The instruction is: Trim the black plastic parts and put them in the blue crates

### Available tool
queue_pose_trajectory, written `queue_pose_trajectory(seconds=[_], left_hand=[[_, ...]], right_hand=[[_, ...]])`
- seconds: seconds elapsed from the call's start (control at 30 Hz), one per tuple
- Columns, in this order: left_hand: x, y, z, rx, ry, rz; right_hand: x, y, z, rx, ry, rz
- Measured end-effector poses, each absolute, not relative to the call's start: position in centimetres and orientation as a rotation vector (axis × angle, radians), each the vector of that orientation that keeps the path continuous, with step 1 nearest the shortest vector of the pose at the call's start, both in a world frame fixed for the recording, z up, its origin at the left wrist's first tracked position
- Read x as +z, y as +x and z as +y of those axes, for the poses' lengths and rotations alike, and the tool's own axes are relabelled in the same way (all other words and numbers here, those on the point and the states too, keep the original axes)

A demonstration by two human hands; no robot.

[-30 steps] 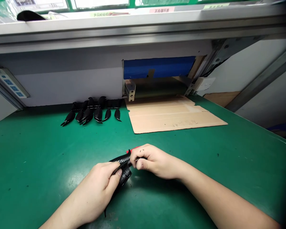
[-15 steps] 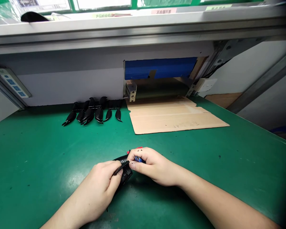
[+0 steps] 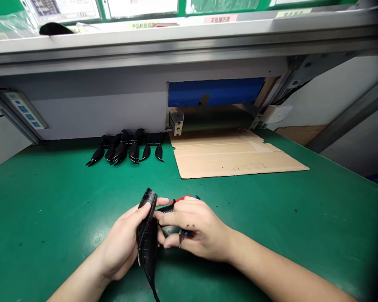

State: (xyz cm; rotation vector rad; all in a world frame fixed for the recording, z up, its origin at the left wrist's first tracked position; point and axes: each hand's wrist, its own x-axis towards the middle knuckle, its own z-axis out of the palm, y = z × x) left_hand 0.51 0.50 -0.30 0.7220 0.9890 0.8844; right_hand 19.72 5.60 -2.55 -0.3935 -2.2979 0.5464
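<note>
My left hand [image 3: 123,245] is closed around a long black plastic part [image 3: 147,239], which stands on edge and tapers to a point toward me. My right hand [image 3: 192,226] is closed on a small tool with a red and blue handle [image 3: 185,198]; its metal tip shows below my fingers. The right index finger reaches across to the black part. Both hands are low over the green table [image 3: 50,209], near its middle front.
A row of several black pointed parts [image 3: 126,149] lies at the back left against the wall. A flat sheet of cardboard [image 3: 233,155] lies at the back right, below a blue-topped opening [image 3: 214,90]. A power strip [image 3: 25,110] hangs at far left.
My left hand has turned the black part from lying flat to standing on edge, with its blunt end up. My right hand has shifted slightly toward me with the tool.
</note>
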Motion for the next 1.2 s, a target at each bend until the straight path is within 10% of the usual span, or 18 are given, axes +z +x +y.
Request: queue_pose_trajectory(seconds=[0.73,1.2], left_hand=[[-0.6,0.0,0.9,0.823,1.053,1.019],[0.0,-0.1,0.2,0.784,1.062,1.131]], right_hand=[[-0.7,21.7,6.8,0.333,-0.602,-2.380],[-1.0,21.2,6.7,-0.388,-1.013,-2.516]])
